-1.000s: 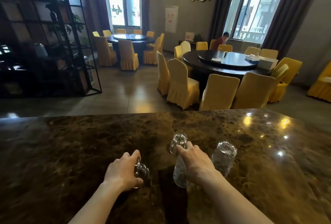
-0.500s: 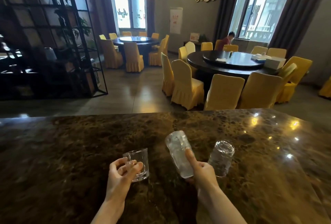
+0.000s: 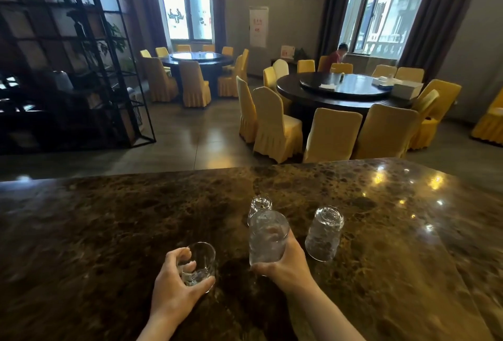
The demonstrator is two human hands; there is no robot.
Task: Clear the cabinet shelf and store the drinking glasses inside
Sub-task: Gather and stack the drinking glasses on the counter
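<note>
My left hand [image 3: 174, 289] grips a short clear tumbler [image 3: 200, 265], mouth up, just above the dark marble counter [image 3: 109, 231]. My right hand [image 3: 285, 264] holds a tall clear glass [image 3: 268, 235] lifted off the counter, its base pointing up and away from me. A second tall glass [image 3: 324, 233] stands upside down on the counter to the right of that hand. Another small glass [image 3: 260, 204] stands on the counter behind the lifted one, partly hidden by it. No cabinet is in view.
Beyond the counter's far edge lie a tiled floor, round dining tables [image 3: 343, 90] with yellow-covered chairs [image 3: 275, 128], and a black metal shelf frame [image 3: 81, 68] at the left. A person [image 3: 337, 56] sits by the far window.
Both hands lifted their glasses off the counter and drew them toward me. The left turned the tumbler mouth up. The small glass behind came back into sight.
</note>
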